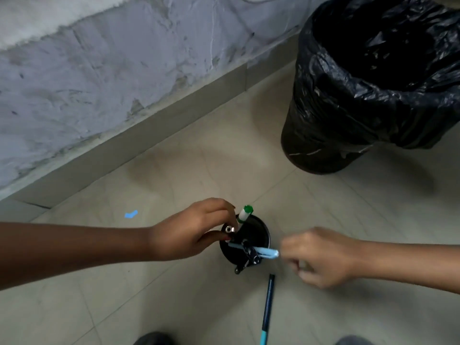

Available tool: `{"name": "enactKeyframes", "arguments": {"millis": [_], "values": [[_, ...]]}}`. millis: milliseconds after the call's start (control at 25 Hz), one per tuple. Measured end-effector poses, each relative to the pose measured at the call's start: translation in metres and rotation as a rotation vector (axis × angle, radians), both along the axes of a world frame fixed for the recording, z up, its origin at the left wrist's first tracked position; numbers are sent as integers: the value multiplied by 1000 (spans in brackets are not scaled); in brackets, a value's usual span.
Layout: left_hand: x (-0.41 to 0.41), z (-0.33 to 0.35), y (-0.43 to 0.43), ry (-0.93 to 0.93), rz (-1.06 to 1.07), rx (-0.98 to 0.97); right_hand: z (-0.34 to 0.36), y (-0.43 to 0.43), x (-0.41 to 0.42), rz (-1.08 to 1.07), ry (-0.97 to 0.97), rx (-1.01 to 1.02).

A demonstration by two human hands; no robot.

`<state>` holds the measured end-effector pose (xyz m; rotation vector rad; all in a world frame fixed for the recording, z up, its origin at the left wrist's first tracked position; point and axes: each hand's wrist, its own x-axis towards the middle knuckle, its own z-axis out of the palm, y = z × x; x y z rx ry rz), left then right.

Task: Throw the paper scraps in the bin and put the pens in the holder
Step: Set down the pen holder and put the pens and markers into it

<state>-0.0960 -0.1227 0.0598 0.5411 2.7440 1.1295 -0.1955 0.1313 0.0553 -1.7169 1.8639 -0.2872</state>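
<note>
A black round pen holder (258, 235) stands on the tiled floor at lower centre. In it lean a white marker with a green cap (245, 214), a light blue pen (263, 251) and a black pen (249, 256). My left hand (191, 232) pinches a silver-tipped pen (229, 229) at the holder's left rim. My right hand (321, 257), blurred, hovers just right of the blue pen's end with curled fingers, apparently empty. A dark blue pen (268, 307) lies on the floor below the holder. A small blue paper scrap (131, 214) lies to the left.
A black bin lined with a black bag (323, 115) stands at the upper right, its mouth open. A grey wall with a skirting board (149, 125) runs diagonally behind. Two shoe tips (154, 339) show at the bottom edge.
</note>
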Motion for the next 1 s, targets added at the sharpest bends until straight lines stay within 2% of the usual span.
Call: {"name": "enactKeyframes", "arguments": {"millis": [80,120,240,320,440,560,600,680,760,880,1000], "values": [[-2,-4,-3,-18,-3,-38,-19,14,23,353,62,63],[-2,-5,-4,-40,35,-11,-31,19,34,456,102,75],[-2,-11,-3,-112,115,52,-65,15,55,638,226,16],[-1,-16,-4,-189,147,99,-81,3,55,660,305,-39],[-4,-22,-10,-419,179,207,-83,-1,31,552,275,-64],[-5,-33,-18,-535,199,146,-54,13,-22,359,255,-42],[-6,-37,-19,-560,193,121,-40,18,-38,265,196,-36],[-5,-45,-18,-589,129,91,-9,22,-54,-118,-140,-44],[-6,-50,-12,-608,25,90,16,13,-46,-399,-465,-256],[-10,-56,2,-614,-40,125,33,-20,-21,-461,-445,-407],[-12,-61,9,-552,41,166,35,-47,-18,-488,-514,-365]]}}
